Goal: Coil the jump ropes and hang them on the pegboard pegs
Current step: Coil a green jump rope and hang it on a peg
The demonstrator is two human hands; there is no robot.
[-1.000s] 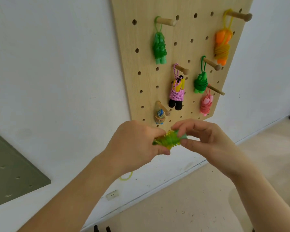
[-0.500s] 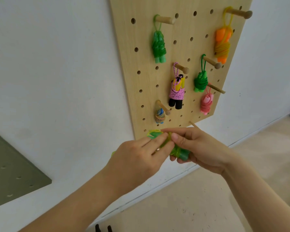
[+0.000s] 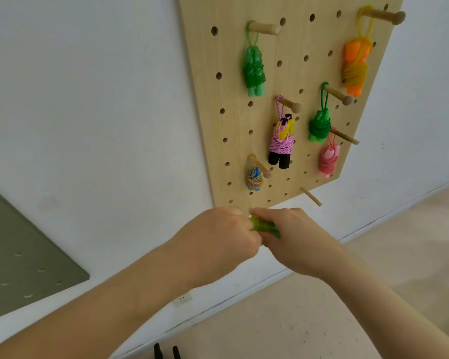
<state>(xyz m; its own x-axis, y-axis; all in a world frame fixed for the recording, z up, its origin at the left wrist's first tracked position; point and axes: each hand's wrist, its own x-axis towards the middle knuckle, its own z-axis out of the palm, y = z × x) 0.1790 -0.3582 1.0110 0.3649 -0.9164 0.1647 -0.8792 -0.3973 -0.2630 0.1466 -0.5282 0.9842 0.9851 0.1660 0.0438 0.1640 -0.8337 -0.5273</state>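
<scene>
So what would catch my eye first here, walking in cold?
Probably the wooden pegboard on the white wall, dotted with bright coiled jump ropes on pegs: a green rope top left, an orange rope top right, a pink-and-black rope in the middle. Just below its bottom edge, the left hand and right hand grip a yellow-green bundle between them.

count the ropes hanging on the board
6: light green rope top left, orange rope top right, pink-and-black rope centre, dark green rope right of it, pink rope below that, blue rope bottom left.
</scene>
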